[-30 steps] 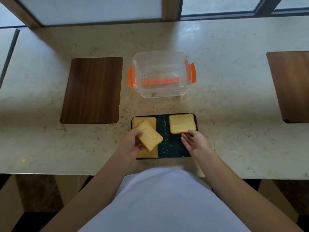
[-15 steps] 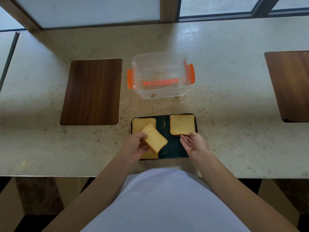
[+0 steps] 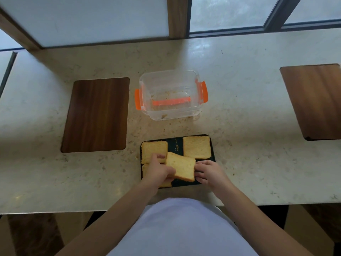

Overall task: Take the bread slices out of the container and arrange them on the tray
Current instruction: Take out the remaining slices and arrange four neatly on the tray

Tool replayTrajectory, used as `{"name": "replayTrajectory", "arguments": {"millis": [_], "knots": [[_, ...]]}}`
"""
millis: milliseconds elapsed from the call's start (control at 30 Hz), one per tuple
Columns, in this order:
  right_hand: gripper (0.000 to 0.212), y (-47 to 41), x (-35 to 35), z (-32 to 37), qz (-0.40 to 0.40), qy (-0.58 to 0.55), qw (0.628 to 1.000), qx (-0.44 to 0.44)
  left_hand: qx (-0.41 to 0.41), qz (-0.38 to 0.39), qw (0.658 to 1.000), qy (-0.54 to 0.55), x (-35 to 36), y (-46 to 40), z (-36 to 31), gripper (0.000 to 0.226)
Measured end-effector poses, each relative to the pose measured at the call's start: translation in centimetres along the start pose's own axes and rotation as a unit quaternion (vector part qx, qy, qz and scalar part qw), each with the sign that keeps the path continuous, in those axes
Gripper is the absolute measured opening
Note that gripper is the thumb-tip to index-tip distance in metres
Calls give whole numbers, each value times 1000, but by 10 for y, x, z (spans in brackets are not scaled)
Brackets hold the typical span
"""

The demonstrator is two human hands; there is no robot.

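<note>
A dark tray (image 3: 213, 152) lies on the counter close to me. One bread slice (image 3: 154, 151) rests at its far left and another (image 3: 197, 147) at its far right. A third slice (image 3: 166, 184) at the near left is mostly hidden under my left hand (image 3: 158, 170). That hand grips a fourth slice (image 3: 181, 168), held tilted over the tray's near middle. My right hand (image 3: 209, 172) touches the held slice's right edge with its fingers apart. The clear container (image 3: 171, 95) with orange clips stands beyond the tray, holding only crumbs.
A dark wooden board (image 3: 96, 115) lies left of the container and another board (image 3: 315, 100) at the far right. Crumbs dot the marble counter (image 3: 249, 130) around the tray. The counter's front edge is just below the tray. Windows line the back.
My left hand carried the held slice rightward from over the left slices toward the tray's near middle. My right hand shifted left to meet its edge.
</note>
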State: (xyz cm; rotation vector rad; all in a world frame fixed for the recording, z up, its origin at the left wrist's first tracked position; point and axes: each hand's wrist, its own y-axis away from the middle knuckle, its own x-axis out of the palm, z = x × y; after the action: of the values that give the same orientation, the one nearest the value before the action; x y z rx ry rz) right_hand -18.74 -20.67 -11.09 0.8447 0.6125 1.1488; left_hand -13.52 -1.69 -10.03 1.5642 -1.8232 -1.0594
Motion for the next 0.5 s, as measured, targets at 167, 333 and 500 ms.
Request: {"name": "replayTrajectory", "arguments": {"millis": [167, 333, 500], "knots": [[14, 0, -16, -3, -14, 23, 1000, 7, -20, 33, 994, -105, 14, 1, -3, 44], [18, -2, -35, -5, -33, 33, 998, 29, -27, 60, 976, -206, 22, 2, -1, 35], [13, -1, -46, -4, -37, 30, 999, 21, -48, 72, 975, -207, 32, -2, -3, 43]]}}
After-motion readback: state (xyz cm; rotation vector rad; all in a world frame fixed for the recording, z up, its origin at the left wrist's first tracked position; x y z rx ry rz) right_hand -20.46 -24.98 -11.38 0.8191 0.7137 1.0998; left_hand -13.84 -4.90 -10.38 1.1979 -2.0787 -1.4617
